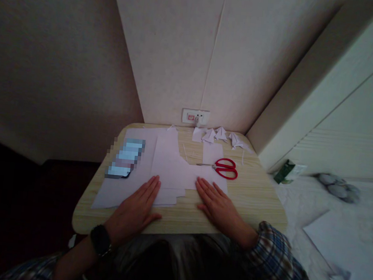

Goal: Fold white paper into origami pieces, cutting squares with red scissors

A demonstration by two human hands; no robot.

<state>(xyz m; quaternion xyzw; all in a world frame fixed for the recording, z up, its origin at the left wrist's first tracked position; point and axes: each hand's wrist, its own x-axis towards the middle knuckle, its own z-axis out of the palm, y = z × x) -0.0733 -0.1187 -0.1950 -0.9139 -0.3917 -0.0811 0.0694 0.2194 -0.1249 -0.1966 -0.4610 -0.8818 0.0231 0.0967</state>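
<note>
White paper sheets point(167, 164) lie overlapping on a small wood-grain table point(185, 219). My left hand point(139, 206) rests flat on the sheets at the left, fingers stretched out and thumb apart. Farther right, my right hand point(218, 204) lies flat with its fingertips on the lower edge of the paper. Neither hand holds anything. Just beyond my right hand are red-handled scissors point(226, 168), their blades pointing left over the paper. A phone point(126, 157) with a lit, blurred screen sits on the paper beyond my left hand.
Several folded paper pieces point(220, 133) stand along the table's back edge, near thin paper strips point(242, 157). A wall socket point(195, 116) with a plug is behind. At the right, a bed point(294, 203) holds a green packet point(284, 171), a grey item point(338, 187) and loose paper point(344, 243).
</note>
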